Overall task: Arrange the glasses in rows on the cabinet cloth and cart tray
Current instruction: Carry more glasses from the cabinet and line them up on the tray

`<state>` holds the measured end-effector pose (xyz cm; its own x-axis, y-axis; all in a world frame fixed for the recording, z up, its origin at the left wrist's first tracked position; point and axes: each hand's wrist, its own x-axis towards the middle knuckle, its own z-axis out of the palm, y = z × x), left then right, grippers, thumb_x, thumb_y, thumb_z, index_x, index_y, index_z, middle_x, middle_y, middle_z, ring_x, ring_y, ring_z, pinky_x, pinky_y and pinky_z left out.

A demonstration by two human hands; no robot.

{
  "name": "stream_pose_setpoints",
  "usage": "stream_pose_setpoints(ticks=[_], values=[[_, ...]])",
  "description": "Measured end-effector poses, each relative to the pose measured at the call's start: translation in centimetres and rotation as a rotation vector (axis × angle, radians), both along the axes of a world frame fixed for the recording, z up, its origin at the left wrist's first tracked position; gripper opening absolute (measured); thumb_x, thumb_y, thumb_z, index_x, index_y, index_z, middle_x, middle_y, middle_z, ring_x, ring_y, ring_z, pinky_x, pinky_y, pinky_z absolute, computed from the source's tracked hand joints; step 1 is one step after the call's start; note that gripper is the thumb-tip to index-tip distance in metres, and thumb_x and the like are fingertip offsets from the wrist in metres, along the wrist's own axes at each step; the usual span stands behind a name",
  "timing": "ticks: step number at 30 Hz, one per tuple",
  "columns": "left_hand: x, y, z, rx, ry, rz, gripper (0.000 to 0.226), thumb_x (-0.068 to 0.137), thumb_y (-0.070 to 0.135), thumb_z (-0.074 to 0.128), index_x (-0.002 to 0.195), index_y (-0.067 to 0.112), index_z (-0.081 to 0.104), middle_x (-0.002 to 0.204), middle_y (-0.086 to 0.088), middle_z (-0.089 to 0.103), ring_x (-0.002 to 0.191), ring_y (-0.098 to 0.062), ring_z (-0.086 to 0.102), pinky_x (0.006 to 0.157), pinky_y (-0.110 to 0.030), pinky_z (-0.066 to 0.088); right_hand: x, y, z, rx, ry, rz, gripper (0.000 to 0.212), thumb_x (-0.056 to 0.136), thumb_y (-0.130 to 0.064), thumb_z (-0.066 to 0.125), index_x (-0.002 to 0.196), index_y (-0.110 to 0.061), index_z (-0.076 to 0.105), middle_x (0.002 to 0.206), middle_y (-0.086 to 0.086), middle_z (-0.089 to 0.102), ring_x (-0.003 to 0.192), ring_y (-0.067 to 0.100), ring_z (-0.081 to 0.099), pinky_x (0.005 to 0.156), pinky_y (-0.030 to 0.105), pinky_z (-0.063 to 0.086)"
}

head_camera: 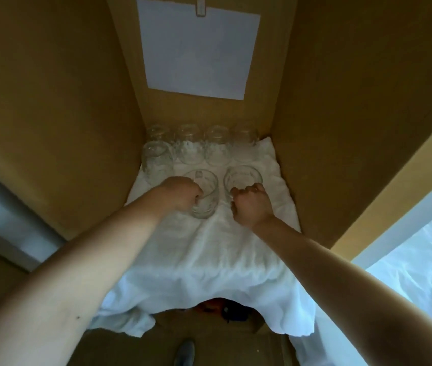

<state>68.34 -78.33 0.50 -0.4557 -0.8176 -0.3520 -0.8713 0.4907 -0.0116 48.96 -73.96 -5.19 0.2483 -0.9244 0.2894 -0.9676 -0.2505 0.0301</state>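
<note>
Deep in the cabinet, on the white cloth, the left hand has its fingers curled round the left glass. The right hand grips the right glass just beside it, and both sit near the far rows of glasses. Pushed carelessly, the two could clink together or knock the rows beyond, and the rumpled cloth might tip one. The side walls stand close, so open room lies only on the near side.

Dim, soft focus; daylight from lower right; wide-angle stretch at edges; glasses hazy.
</note>
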Motion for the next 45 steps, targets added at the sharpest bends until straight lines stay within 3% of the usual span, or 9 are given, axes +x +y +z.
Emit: stream_pose_setpoints(ticks=[2,8,15,23,28,34,37,42,45], values=[[-0.4,1.1,-0.8,-0.047,0.057,0.019,0.031,0.089,0.037,0.057,0.118,0.029,0.060,0.114,0.003,0.060,0.108,-0.019,0.054,0.079,-0.022,0.041,0.4,0.4,0.3,0.024,0.040,-0.018,0.020,0.076,-0.015,0.065,0.096,-0.010,0.065,0.077,0.010,0.068,0.075,0.028,0.063,0.087,0.032,0.038],[-0.8,1.7,-2.0,-0.165,0.138,0.025,0.032,0.095,0.036,0.045,0.120,0.027,0.063,0.123,-0.005,0.062,0.111,-0.026,0.055,0.087,-0.025,0.044,2.0,2.6,1.3,0.193,0.127,-0.113,0.025,0.088,-0.012,0.048,0.112,-0.012,0.056,0.099,0.008,0.069,0.092,0.024,0.064,0.098,0.032,0.030],[0.2,1.7,-2.2,-0.173,0.157,-0.084,0.033,0.095,0.037,0.045,0.124,0.031,0.060,0.126,-0.004,0.061,0.113,-0.028,0.057,0.092,-0.029,0.047,3.3,6.9,0.2,0.255,0.199,-0.244,0.029,0.090,-0.007,0.050,0.118,-0.013,0.054,0.106,0.009,0.068,0.095,0.028,0.065,0.087,0.032,0.042],[3.4,3.4,-1.2,-0.170,0.110,-0.352,0.031,0.092,0.038,0.044,0.108,0.021,0.064,0.116,-0.004,0.063,0.107,-0.025,0.059,0.084,-0.030,0.047,7.6,11.3,0.9,0.284,-0.068,-0.580,0.028,0.100,-0.020,0.040,0.126,-0.017,0.051,0.111,0.011,0.065,0.100,0.032,0.062,0.067,0.031,0.040],[2.0,5.2,-0.4,-0.109,0.074,-0.537,0.024,0.089,0.040,0.049,0.086,0.019,0.059,0.102,-0.006,0.064,0.096,-0.026,0.059,0.066,-0.027,0.035,9.5,17.9,-0.3,0.277,-0.040,-0.575,0.041,0.097,-0.014,0.041,0.138,-0.024,0.042,0.114,0.006,0.067,0.108,0.033,0.058,0.081,0.032,0.044],[-1.9,11.0,1.1,0.044,0.153,-0.824,0.011,0.089,0.037,0.059,0.086,0.031,0.067,0.104,0.006,0.067,0.105,-0.013,0.058,0.082,-0.031,0.049,8.9,24.3,-0.8,0.402,-0.129,-0.821,0.027,0.092,-0.013,0.045,0.117,-0.016,0.055,0.109,0.009,0.064,0.101,0.031,0.062,0.066,0.031,0.040],[-4.3,14.1,0.1,0.096,0.181,-0.893,0.020,0.088,0.038,0.062,0.106,0.030,0.069,0.105,0.009,0.068,0.103,-0.012,0.059,0.088,-0.030,0.049,6.6,27.7,-2.1,0.457,-0.167,-0.978,0.025,0.094,-0.015,0.044,0.114,-0.013,0.058,0.109,0.006,0.064,0.101,0.027,0.062,0.068,0.031,0.045],[-9.2,19.0,-2.4,0.174,0.128,-1.008,0.016,0.086,0.031,0.065,0.101,0.031,0.069,0.103,0.009,0.068,0.081,-0.008,0.058,0.084,-0.026,0.050,2.4,36.0,-3.4,0.414,-0.374,-1.286,0.029,0.096,-0.016,0.042,0.119,-0.010,0.058,0.120,0.015,0.061,0.109,0.032,0.059,0.083,0.036,0.048],[-13.3,22.9,-3.4,0.151,0.053,-1.100,0.019,0.087,0.032,0.062,0.104,0.034,0.068,0.106,0.010,0.067,0.089,-0.011,0.060,0.085,-0.026,0.049,-0.5,41.9,-3.8,0.367,-0.506,-1.407,0.027,0.094,-0.024,0.047,0.112,-0.014,0.064,0.113,0.008,0.065,0.106,0.027,0.061,0.085,0.031,0.047]])
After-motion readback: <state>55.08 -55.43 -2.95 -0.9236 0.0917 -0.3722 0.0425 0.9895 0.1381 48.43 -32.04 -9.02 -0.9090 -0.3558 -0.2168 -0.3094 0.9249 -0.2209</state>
